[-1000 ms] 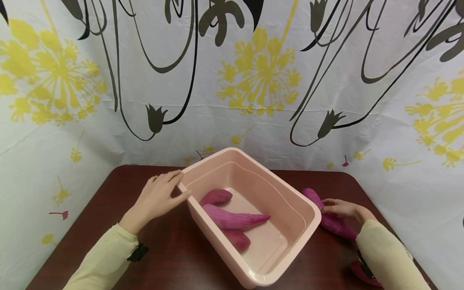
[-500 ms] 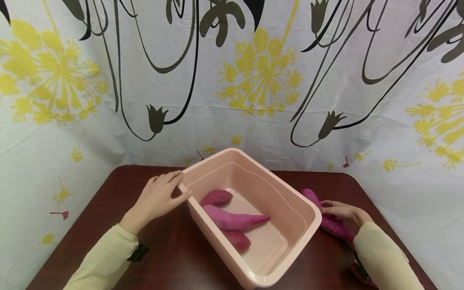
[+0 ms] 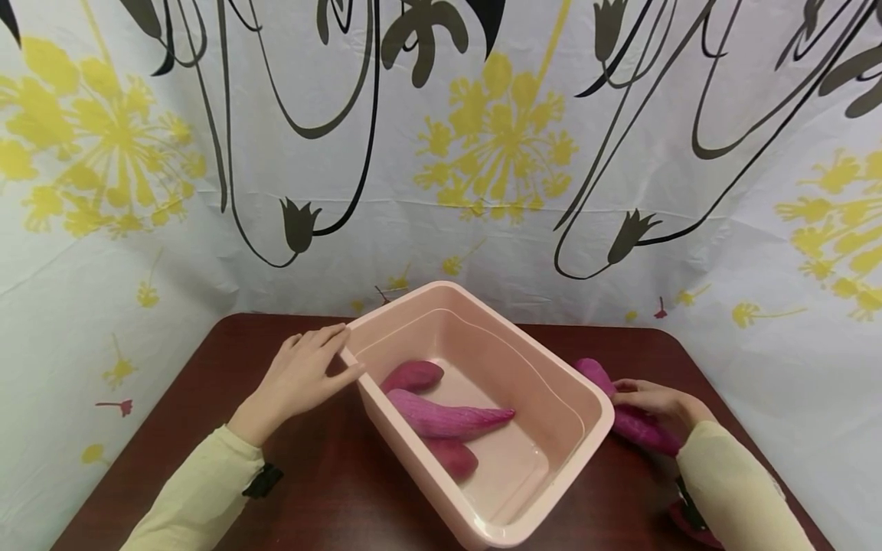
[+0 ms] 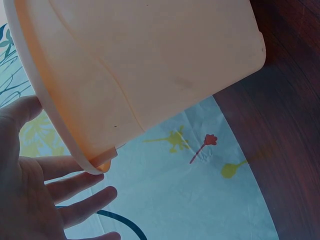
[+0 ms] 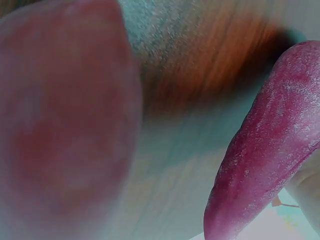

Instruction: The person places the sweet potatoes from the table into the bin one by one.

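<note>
A pink plastic bin [image 3: 513, 467] stands at an angle on the table with three sweet potatoes lying in it: a small one [image 3: 413, 375], a long tapered one [image 3: 448, 417] and a reddish one [image 3: 452, 458]. My left hand [image 3: 299, 379] rests at the bin's left corner; thumb and fingertips touch the rim [image 4: 47, 107], the other fingers spread loosely. Right of the bin my right hand [image 3: 660, 404] grips a long purple sweet potato [image 3: 644, 430] from above, close over the table. The right wrist view shows that sweet potato [image 5: 270, 135] with part of the hand behind it.
Another red sweet potato [image 3: 692, 528] lies near the right sleeve, partly hidden by it; a blurred one [image 5: 65, 120] fills the left of the right wrist view. The dark wooden table [image 3: 331, 474] ends at a patterned cloth backdrop [image 3: 386, 176] behind and at both sides.
My right hand and forearm shift only very slightly on the purple sweet potato. The left hand and the bin stay in place.
</note>
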`<state>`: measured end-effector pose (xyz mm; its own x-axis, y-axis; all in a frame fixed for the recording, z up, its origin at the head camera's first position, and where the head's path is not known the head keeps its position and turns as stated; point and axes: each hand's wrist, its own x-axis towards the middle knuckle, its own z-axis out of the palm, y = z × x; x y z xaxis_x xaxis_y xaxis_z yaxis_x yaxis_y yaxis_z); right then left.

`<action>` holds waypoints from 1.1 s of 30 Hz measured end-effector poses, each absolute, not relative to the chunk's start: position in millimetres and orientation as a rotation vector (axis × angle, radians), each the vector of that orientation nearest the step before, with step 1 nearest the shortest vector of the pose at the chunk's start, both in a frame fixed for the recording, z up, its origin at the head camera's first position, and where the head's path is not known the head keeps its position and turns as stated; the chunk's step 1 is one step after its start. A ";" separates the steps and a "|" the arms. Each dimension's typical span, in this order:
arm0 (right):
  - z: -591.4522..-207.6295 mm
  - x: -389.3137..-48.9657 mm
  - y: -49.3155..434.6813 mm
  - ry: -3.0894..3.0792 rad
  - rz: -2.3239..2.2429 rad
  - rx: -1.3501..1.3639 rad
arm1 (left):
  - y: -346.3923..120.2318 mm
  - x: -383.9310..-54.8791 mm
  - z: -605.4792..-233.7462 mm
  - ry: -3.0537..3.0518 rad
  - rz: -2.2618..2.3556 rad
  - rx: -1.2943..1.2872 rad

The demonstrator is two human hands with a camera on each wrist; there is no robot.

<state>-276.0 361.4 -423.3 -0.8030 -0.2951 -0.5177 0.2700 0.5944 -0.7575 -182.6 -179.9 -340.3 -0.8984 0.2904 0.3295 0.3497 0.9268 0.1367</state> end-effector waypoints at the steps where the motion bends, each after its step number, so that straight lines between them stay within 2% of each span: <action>1: -421.9 -276.5 361.8 2.209 -1.180 -0.016 | -180.0 -182.8 -340.3 -2.778 -0.278 -0.473; 7: -407.8 -279.6 364.6 2.277 -1.063 -0.018 | -179.8 -183.0 -340.1 -2.777 -0.269 -0.479; 21: -355.3 -285.3 364.9 2.520 -0.805 -0.332 | -180.1 -183.5 -339.1 -2.770 -0.267 -0.494; 33: -319.1 -276.9 359.7 2.554 -0.777 -0.378 | -179.3 -182.3 -339.4 -2.785 -0.264 -0.481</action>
